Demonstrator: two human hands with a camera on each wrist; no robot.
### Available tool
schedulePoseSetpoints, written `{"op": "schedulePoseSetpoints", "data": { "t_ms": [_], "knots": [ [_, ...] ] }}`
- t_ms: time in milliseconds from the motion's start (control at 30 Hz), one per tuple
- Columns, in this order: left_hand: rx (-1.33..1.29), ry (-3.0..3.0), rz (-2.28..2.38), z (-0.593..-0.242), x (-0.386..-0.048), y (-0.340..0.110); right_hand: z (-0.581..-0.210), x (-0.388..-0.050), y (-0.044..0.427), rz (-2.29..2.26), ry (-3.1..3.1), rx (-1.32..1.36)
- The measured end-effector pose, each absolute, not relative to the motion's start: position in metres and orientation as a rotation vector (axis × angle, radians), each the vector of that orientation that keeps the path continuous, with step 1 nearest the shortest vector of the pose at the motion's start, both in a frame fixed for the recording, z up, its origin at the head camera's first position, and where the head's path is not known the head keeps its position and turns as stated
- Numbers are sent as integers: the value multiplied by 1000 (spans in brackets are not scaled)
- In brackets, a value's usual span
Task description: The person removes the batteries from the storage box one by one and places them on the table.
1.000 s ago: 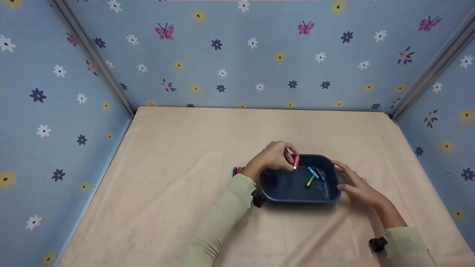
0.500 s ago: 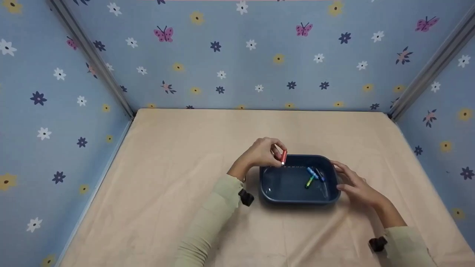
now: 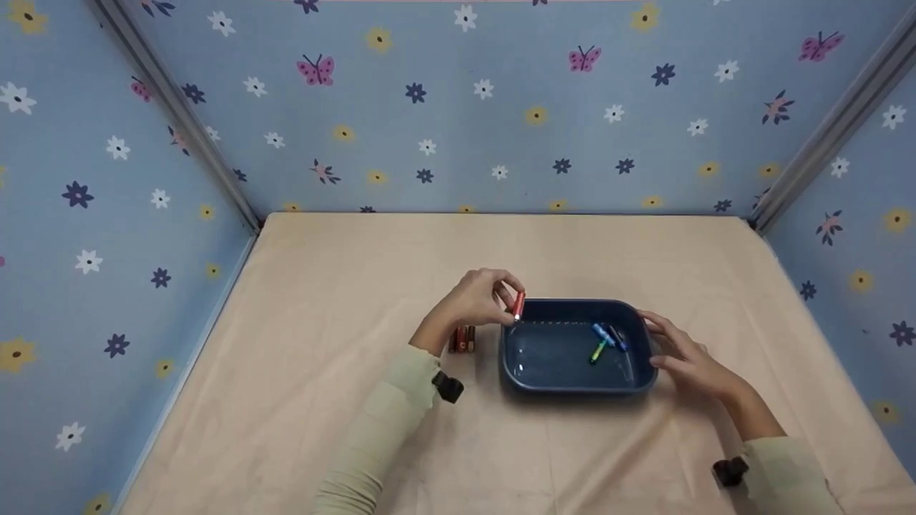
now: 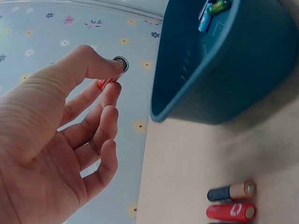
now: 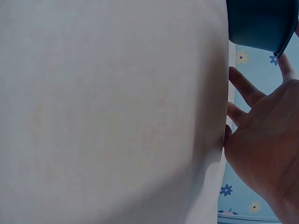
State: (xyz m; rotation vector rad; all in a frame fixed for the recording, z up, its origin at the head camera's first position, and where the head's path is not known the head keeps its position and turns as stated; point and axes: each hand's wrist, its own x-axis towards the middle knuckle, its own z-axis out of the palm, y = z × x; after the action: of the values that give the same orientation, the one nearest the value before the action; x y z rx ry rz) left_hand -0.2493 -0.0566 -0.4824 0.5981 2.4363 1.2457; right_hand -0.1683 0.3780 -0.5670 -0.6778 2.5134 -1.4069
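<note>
Plainly, red battery [image 3: 519,303] at fingertips of left grip [image 3: 478,297].

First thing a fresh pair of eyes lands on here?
Probably the dark blue bin right of centre on the pale cloth, with a few blue and green batteries at its right end. Next, the red battery pinched in the left hand near the bin's far left corner. Behind, the flowered blue wall stands out.
</note>
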Motion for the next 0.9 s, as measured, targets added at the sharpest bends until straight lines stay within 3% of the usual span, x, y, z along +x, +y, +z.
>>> {"op": "schedulePoseSetpoints", "data": {
  "t_ms": [900],
  "knots": [
    [501,2595,1110,-500,-228,-144,-568,-169,377,-1406,2510,-609]
  ]
}}
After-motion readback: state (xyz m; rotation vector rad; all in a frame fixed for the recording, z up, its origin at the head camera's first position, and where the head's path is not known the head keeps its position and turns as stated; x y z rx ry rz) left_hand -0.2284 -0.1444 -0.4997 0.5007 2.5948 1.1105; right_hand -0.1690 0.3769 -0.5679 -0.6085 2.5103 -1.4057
